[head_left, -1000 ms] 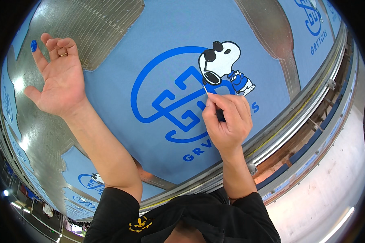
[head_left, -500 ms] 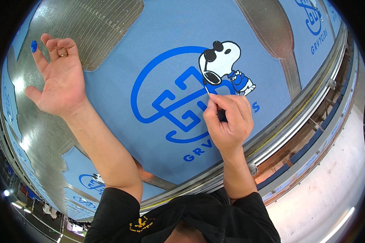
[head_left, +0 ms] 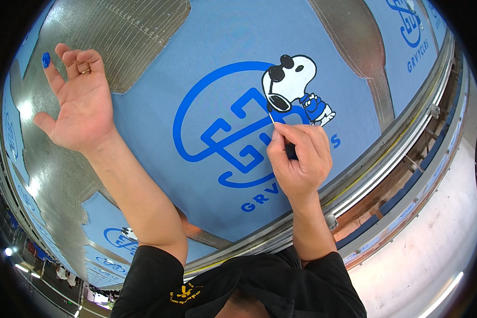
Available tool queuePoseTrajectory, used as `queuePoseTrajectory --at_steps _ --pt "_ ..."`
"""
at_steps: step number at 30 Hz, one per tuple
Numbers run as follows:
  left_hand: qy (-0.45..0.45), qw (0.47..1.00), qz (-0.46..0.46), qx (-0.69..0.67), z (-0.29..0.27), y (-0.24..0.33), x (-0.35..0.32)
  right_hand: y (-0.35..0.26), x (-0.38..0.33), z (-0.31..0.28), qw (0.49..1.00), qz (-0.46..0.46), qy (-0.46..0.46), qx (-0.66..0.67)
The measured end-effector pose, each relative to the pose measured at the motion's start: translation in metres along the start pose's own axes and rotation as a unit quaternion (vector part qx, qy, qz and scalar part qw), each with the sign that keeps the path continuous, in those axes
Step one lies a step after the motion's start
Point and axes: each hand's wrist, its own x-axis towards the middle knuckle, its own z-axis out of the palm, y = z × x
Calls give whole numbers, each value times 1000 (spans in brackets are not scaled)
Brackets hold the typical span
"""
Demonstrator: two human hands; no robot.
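Observation:
A light blue fabric panel (head_left: 206, 212) lies flat, printed with a darker blue line emblem and a black-and-white cartoon dog (head_left: 302, 77) in dark glasses and a blue top. My right hand (head_left: 301, 153) pinches a thin pale stick (head_left: 272, 118) between thumb and forefinger. Its dark tip meets the print just below the dog's black-rimmed, open oval shape. Farther left, my left hand (head_left: 82, 100) is raised palm up with fingers apart and nothing in it. Blue colour coats one of its fingertips, and a ring circles another finger.
Around the panel shows a shiny grey table surface (head_left: 58, 159) with pale outlines. More printed blue panels (head_left: 116, 228) lie at the lower left and upper right. A metal rail (head_left: 403, 143) runs along the table's near right edge, beside a pale floor (head_left: 418, 238).
The print sits slightly farther right in the picture. Both hands keep nearly the same pose, and the stick's tip stays by the dog's lower edge.

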Motion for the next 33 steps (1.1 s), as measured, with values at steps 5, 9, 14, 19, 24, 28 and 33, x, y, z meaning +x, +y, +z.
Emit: queuePoseTrajectory --at_steps 5,9,14,19,24,28,33 --pt "2 1000 4 6 1 -1 0 2 0 1 1000 -7 5 1" --pt "1 1000 12 20 1 -3 0 0 -3 -3 1000 30 -6 6" --pt "4 1000 3 6 0 -1 0 -1 -6 -2 998 62 5 9" --pt "-5 1000 -1 10 -1 -1 0 -1 -4 -2 999 42 2 1" --pt "2 1000 1 8 0 -1 0 -1 -2 -2 999 32 1 -2" --pt "-1 1000 14 23 1 -3 0 0 -2 -2 1000 29 3 -4" --pt "1 1000 1 7 0 -1 0 -1 0 -1 1000 24 3 -5"
